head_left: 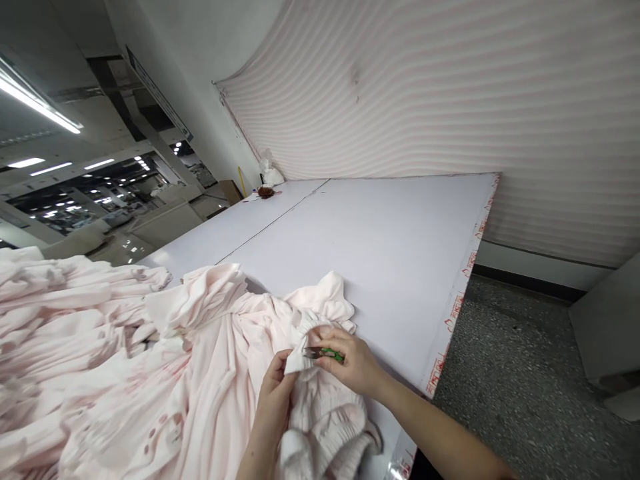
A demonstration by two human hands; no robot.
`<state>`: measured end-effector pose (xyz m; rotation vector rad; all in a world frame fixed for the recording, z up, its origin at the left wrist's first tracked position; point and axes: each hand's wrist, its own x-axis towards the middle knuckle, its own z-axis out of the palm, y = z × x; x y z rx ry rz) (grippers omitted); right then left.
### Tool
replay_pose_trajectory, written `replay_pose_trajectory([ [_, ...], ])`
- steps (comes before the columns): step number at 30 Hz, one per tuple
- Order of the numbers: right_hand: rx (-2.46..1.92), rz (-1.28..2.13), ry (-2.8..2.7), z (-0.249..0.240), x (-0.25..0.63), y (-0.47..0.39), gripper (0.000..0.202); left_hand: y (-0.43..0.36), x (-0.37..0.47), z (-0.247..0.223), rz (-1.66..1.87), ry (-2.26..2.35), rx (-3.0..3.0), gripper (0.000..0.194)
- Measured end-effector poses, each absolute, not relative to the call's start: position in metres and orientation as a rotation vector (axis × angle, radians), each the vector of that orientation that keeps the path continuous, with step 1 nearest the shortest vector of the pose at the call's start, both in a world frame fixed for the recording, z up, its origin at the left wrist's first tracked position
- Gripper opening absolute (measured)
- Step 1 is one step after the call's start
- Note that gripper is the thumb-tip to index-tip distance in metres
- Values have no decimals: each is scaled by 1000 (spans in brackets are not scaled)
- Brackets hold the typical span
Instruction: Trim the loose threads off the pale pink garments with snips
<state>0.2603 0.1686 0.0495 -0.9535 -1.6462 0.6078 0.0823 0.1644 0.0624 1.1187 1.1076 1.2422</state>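
A pale pink garment (220, 373) lies bunched on the table in front of me. Its ribbed white edge (299, 362) is pinched between the thumb and fingers of my left hand (274, 390). My right hand (356, 363) is closed around small green-handled thread snips (330, 354). The dark blades point left and lie against the ribbed edge, close to my left fingertips. Whether the blades are apart or together is too small to tell. Below my hands hangs more gathered ribbed cloth (335, 427).
A heap of pink garments (60, 320) covers the table's left side. The white tabletop (390, 233) stretches away, with red-printed tape (455, 310) along its right edge. Striped sheeting (425, 100) covers the wall behind. A white plastic bag (271, 175) and a reddish-brown bundle (265, 192) sit at the far corner.
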Motion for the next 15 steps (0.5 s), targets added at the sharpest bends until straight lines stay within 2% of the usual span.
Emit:
replay_pose_trajectory([
  [5, -909, 705, -1520, 40, 260, 177, 13, 165, 81, 66, 1359, 1124, 1045, 34],
  [10, -1209, 852, -1228, 6, 291, 190, 22, 177, 51, 70, 1607, 1050, 778, 24],
  [15, -1422, 881, -1129, -26, 283, 195, 22, 184, 32, 77, 1662, 1140, 502, 11],
])
